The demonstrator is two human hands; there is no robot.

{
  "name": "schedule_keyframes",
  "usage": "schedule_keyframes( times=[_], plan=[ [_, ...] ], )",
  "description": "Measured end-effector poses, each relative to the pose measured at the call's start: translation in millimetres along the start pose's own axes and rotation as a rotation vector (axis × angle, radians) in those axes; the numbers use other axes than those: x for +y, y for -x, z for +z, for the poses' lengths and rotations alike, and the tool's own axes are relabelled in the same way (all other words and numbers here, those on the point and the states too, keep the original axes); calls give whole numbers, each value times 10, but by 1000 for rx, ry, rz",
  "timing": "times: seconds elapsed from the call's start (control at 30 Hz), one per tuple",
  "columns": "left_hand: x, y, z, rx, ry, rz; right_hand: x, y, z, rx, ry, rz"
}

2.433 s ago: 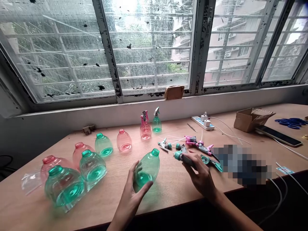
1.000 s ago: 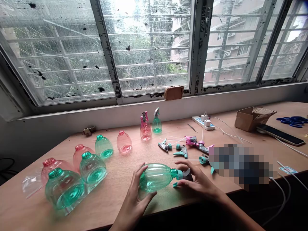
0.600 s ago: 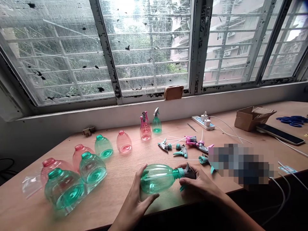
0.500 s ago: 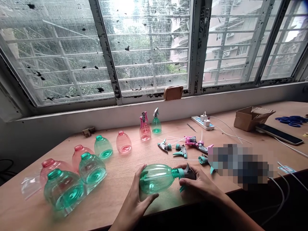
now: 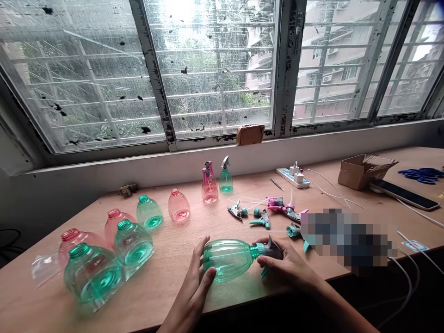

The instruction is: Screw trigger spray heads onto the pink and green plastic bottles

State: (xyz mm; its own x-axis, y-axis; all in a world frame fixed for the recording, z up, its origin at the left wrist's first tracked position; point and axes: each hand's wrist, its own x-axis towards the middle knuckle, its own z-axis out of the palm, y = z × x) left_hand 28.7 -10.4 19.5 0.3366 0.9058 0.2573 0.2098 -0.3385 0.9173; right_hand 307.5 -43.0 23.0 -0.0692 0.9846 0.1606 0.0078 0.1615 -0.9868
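A clear green spray bottle [image 5: 229, 260] is held on its side near the table's front edge, its neck pointing right. My left hand [image 5: 194, 274] wraps round the base end, thumb in front and fingers behind. At the neck, my right hand [image 5: 282, 259] grips the grey and teal trigger spray head [image 5: 272, 249], which sits on the bottle's mouth. A dip tube shows faintly inside the bottle. Behind my hands lie loose spray heads, among them a teal one [image 5: 262, 218] and a pink one [image 5: 275, 202].
Open-necked bottles, green [image 5: 92, 273] and pink [image 5: 178, 206], stand on the left, some beside clear plastic wrap [image 5: 45, 268]. Bottles with heads fitted [image 5: 225, 178] stand by the wall. A power strip [image 5: 293, 178], a cardboard box [image 5: 360, 172], a phone [image 5: 404, 194] and blue scissors [image 5: 421, 175] occupy the right.
My left thumb has come in from below the bottle to rest against its side near the base. My right hand stays at the spray head, with only a slight shift.
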Motion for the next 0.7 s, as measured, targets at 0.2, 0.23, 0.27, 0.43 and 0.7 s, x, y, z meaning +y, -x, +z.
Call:
schedule_keyframes(
  times=[0.2, 0.23, 0.27, 0.43, 0.7],
  plan=[
    [86, -45, -57, -63, -40, -146, 19, 13, -12, -11, -54, 38],
    [93, -43, -64, -73, -43, -148, 27, 12, -15, -13, -54, 44],
    [94, -41, -69, -73, -40, -143, 34, 10, -18, -15, -53, 51],
    [55, -32, -79, -57, 1, -99, 50, -1, -16, -7, -49, 75],
    [42, 19, 16, -4, 2, -7, 28, -9, 2, -35, 20, 43]
  ],
)
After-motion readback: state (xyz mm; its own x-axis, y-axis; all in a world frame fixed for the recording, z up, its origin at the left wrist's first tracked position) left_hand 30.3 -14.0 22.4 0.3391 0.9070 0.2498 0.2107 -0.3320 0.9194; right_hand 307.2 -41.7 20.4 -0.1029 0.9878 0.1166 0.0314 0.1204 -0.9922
